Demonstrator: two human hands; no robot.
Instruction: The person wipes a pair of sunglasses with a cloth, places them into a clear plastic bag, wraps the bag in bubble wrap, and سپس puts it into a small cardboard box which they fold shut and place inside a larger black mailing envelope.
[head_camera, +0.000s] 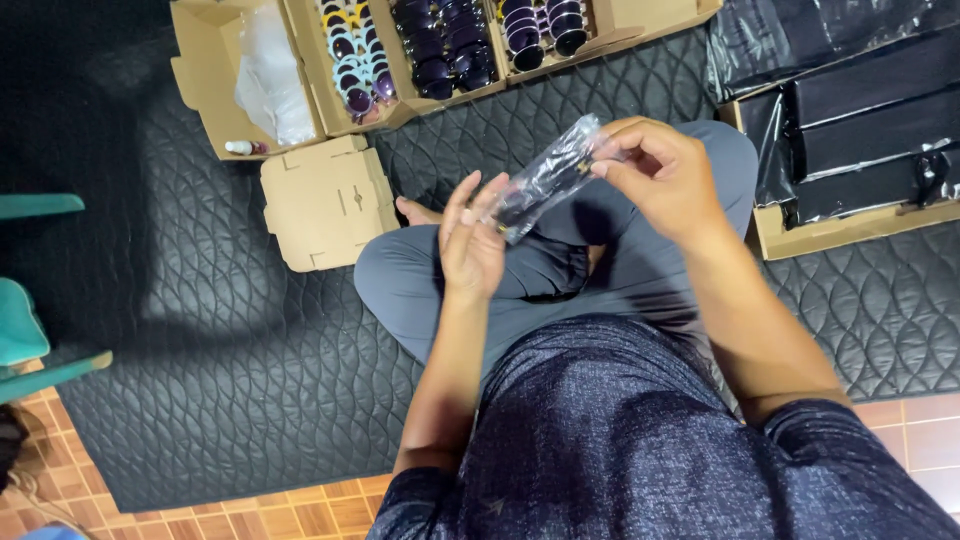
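Both hands are raised over the person's crossed legs, holding between them a clear plastic sleeve (548, 178) with a dark pair of sunglasses inside — it lies slanted, its upper end toward the right hand and its lower end toward the left. The right hand (665, 175) is curled, thumb and fingertips pinched onto the upper end of the sleeve. The left hand (470, 240) is mostly open, fingers long and only loosely bent, with the lower end of the sleeve resting against the fingertips; whether it truly grips there cannot be told. Beyond the hands, at the far edge of a black quilted mat (250, 330), stands an open cardboard box (300, 60) with rows of sunglasses (440, 45) packed in its compartments — pale blue frames toward the left, dark ones in the middle and to the right — and a white plastic bag (268, 75) in its leftmost compartment. Just to the left of the left hand, on the mat, lies a flat folded cardboard box (325, 200). To the right of the right hand sits another carton (800, 238) holding long black packets (870, 130) in glossy wrap. Far to the left, off the mat, are teal chair parts (25, 330) above orange floor tiles (300, 510).
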